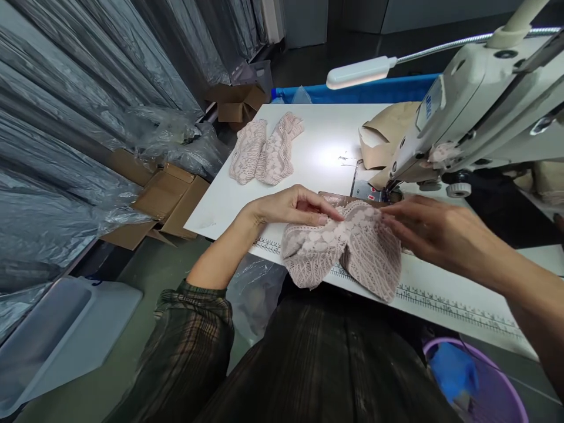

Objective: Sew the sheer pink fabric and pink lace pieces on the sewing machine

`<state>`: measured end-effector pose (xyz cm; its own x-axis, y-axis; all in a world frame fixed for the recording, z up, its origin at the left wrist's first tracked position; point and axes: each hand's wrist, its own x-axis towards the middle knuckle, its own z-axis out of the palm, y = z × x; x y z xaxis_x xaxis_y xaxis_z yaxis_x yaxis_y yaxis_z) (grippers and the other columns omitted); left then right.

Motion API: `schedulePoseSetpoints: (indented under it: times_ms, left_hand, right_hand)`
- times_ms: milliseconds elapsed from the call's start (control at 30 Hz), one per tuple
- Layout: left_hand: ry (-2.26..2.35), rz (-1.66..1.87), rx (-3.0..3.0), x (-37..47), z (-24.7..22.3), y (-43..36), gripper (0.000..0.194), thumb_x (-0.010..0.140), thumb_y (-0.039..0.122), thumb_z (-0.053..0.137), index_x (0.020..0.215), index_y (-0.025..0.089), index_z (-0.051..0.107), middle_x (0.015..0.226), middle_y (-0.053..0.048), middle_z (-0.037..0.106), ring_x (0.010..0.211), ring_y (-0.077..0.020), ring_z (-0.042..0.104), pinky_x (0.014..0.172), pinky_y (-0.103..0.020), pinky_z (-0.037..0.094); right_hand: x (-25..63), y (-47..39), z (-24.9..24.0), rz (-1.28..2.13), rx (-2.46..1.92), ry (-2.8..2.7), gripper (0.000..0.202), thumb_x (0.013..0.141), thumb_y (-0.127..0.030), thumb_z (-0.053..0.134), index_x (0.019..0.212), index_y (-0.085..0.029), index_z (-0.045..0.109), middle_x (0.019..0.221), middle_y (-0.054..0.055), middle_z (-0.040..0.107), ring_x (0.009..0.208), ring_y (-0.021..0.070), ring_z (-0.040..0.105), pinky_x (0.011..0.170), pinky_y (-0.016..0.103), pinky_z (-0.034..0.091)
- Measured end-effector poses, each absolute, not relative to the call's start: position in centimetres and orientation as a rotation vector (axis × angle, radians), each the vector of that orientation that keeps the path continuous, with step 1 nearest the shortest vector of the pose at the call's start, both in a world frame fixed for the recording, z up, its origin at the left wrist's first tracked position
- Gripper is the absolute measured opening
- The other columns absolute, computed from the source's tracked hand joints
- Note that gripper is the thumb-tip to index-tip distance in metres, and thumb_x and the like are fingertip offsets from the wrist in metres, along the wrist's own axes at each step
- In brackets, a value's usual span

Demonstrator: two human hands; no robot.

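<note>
Pale pink lace fabric [370, 252] lies in two lobes over the front edge of the white sewing table, just before the needle area of the sewing machine [458, 106]. My left hand [297, 207] pinches its upper left edge between thumb and fingers. At the upper right edge, my right hand [429, 226] has its fingers closed on the same lace. The presser foot [388, 194] stands right behind the fabric. Two more lace pieces [275, 150] lie side by side at the table's far left.
A ruler strip [440, 302] runs along the front edge of the table. A white lamp [361, 73] hangs over the back, near brown paper [388, 132]. Cardboard boxes [170, 197] stand on the floor at left; a purple bin [497, 382] is below right.
</note>
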<state>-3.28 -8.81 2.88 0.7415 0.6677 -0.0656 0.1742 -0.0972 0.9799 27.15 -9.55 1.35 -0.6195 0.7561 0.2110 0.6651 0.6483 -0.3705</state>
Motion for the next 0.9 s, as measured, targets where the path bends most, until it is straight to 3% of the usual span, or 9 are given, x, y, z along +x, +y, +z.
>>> schedulePoseSetpoints:
  times_ms: [133, 300, 467, 633, 767, 900]
  left_hand:
    - [0.772, 0.492, 1.615, 0.2, 3.4, -10.6, 0.03, 0.089, 0.023, 0.071, 0.117, 0.014, 0.073, 0.105, -0.009, 0.073, 0.074, -0.0093, 0.065, 0.062, -0.02, 0.048]
    - [0.879, 0.63, 1.683, 3.4, 2.3, -12.1, 0.028, 0.085, 0.017, 0.071, 0.112, 0.011, 0.071, 0.099, -0.008, 0.073, 0.079, -0.0119, 0.067, 0.067, -0.021, 0.054]
    - [1.004, 0.696, 1.742, 4.6, 1.5, -12.3, 0.032, 0.085, 0.019, 0.069, 0.115, 0.008, 0.07, 0.084, -0.006, 0.072, 0.071, -0.0104, 0.066, 0.062, -0.019, 0.054]
    - [1.076, 0.722, 1.849, 5.2, 1.6, -12.6, 0.029, 0.084, 0.016, 0.067, 0.112, 0.008, 0.073, 0.091, -0.008, 0.075, 0.077, -0.0115, 0.069, 0.066, -0.019, 0.057]
    - [1.101, 0.75, 1.882, 5.6, 1.5, -12.9, 0.029, 0.084, 0.014, 0.066, 0.111, 0.009, 0.073, 0.094, -0.008, 0.076, 0.078, -0.012, 0.07, 0.068, -0.02, 0.059]
    - [1.061, 0.814, 1.912, 5.7, 0.6, -12.9, 0.025, 0.084, 0.013, 0.064, 0.106, 0.011, 0.075, 0.095, -0.008, 0.076, 0.078, -0.0122, 0.07, 0.072, -0.022, 0.06]
  right_hand:
    - [26.2, -11.4, 2.5, 0.59, -1.017, -2.256, 0.02, 0.093, -0.034, 0.058, 0.099, -0.02, 0.072, 0.083, 0.003, 0.069, 0.062, 0.0142, 0.059, 0.055, 0.03, 0.044]
    - [25.4, -12.7, 1.4, 0.554, -0.937, -2.141, 0.008, 0.091, -0.023, 0.061, 0.094, -0.018, 0.068, 0.08, 0.002, 0.066, 0.067, 0.0135, 0.059, 0.06, 0.028, 0.045]
    - [25.7, -13.3, 0.1, 0.435, -0.976, -2.153, 0.01, 0.091, -0.023, 0.063, 0.096, -0.017, 0.068, 0.085, 0.004, 0.069, 0.073, 0.0157, 0.064, 0.064, 0.029, 0.046]
    - [25.5, -13.7, -0.2, 0.266, -0.996, -2.23, 0.018, 0.095, -0.023, 0.058, 0.104, -0.014, 0.07, 0.084, 0.006, 0.071, 0.071, 0.0172, 0.067, 0.06, 0.028, 0.045]
    - [25.1, -13.8, -0.2, 0.001, -1.014, -2.301, 0.02, 0.097, -0.022, 0.052, 0.096, -0.012, 0.07, 0.08, 0.006, 0.07, 0.064, 0.0162, 0.065, 0.051, 0.027, 0.035]
    - [24.6, -13.4, -0.2, -0.267, -1.071, -2.345, 0.025, 0.096, -0.021, 0.046, 0.082, -0.014, 0.065, 0.071, 0.006, 0.065, 0.053, 0.015, 0.053, 0.047, 0.028, 0.023]
